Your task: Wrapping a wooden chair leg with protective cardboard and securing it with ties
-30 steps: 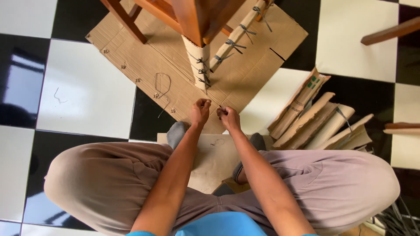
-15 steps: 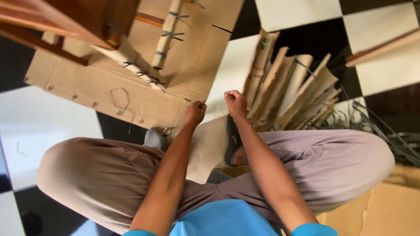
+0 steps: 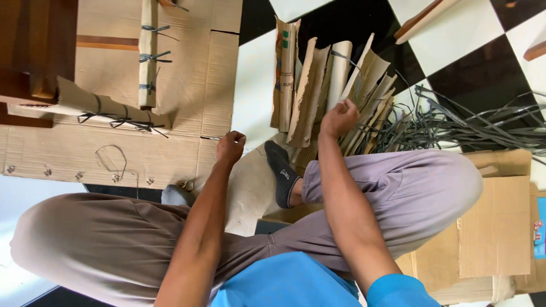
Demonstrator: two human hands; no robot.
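Both hands have drawn apart since the earlier frames, when they worked close together near the middle. Now the right hand (image 3: 339,118) has swung over to the pile of rolled cardboard strips (image 3: 318,85) at upper centre, fingers curled into a loose fist against one pale strip; whether it truly grips that strip cannot be told. Meanwhile the left hand (image 3: 230,148) sits at the right edge of the flat cardboard sheet (image 3: 187,102), fingertips pinched narrow, seemingly on a thin wire too fine to make out. Wrapped chair legs (image 3: 108,111) bound with dark ties lie on that sheet at upper left. Grey strapping (image 3: 472,122) tangles at right, above a cardboard box (image 3: 495,227).
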